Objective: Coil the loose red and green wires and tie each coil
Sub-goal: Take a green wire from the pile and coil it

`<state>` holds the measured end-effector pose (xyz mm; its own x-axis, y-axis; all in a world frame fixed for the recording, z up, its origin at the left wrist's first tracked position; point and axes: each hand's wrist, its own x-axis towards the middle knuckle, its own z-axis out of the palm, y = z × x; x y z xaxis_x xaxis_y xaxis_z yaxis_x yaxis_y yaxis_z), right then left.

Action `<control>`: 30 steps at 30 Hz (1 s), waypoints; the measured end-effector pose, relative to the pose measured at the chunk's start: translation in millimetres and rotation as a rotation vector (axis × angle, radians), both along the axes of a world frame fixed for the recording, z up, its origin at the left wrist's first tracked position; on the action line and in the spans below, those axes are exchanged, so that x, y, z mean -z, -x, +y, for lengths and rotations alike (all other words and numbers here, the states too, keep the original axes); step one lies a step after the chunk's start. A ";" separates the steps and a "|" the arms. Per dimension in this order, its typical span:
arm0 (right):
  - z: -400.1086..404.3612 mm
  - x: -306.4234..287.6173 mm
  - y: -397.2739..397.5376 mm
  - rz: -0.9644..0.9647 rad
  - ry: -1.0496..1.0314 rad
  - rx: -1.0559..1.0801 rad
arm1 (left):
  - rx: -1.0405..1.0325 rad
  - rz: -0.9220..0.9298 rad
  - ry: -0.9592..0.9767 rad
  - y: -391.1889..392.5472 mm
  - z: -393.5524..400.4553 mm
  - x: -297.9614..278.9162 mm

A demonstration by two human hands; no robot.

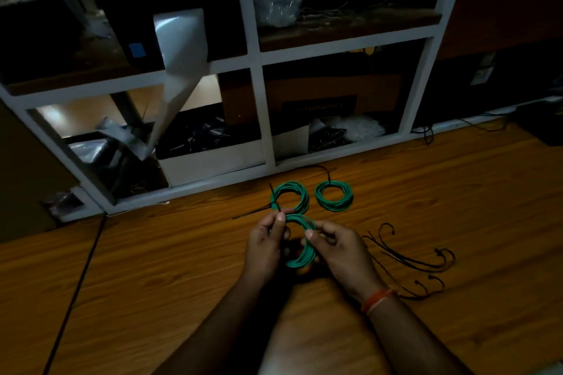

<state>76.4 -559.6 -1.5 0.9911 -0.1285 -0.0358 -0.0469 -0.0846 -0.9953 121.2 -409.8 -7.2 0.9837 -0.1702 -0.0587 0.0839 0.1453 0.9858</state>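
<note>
Low centre of the frame: we are seeing both hands meeting over a wooden surface (152, 268), holding up a green wire coil (301, 253) between them. The left hand (265, 250) is sitting on the coil's left side, its fingers (278, 218) curling in and pinching what looks like a thin black tie (281, 233) at the coil's upper left; lighting is dim, so we cannot tell how the tie is threading through. The right hand (341, 250) is gripping the coil's right side, thumb (313, 234) pressing on top of the strands, other fingers curling underneath. An orange wristband (377, 300) is showing on the right wrist.

Just above the hands, two more green coils are lying flat on the surface. The left finished coil (292, 196) is lying just beyond the held coil, with a black tie tail (253, 212) sticking out to its left. The right finished coil (334, 195) is lying just beside it, apart from the hands, a short black tie at its top.

Right of the hands, a loose bunch of black ties (417, 262) is spreading over the surface. Lower left, a black cable (76, 292) is running diagonally. Upper frame, white shelving (256, 49) is holding boxes and plastic bags.
</note>
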 end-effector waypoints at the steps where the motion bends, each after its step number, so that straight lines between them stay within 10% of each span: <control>1: -7.0 -0.1 -5.5 -0.013 0.010 0.039 | 0.041 -0.002 -0.016 -5.9 -8.4 -5.7; 12: -160.9 13.1 -103.1 0.084 0.260 0.516 | 0.330 -0.016 -0.393 -93.2 -106.2 -25.1; 23: -176.2 27.8 -144.7 0.385 0.689 0.554 | 0.364 -0.057 -0.567 -93.9 -53.9 -0.8; 30: -53.9 -5.2 -97.0 -0.009 0.704 0.320 | 0.241 -0.224 -0.753 -60.8 40.5 -14.7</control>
<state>173.4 -613.5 3.7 0.9018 -0.3979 0.1687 -0.1676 -0.6817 -0.7122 182.0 -369.3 7.5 0.9271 -0.3717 -0.0478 -0.1824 -0.5589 0.8089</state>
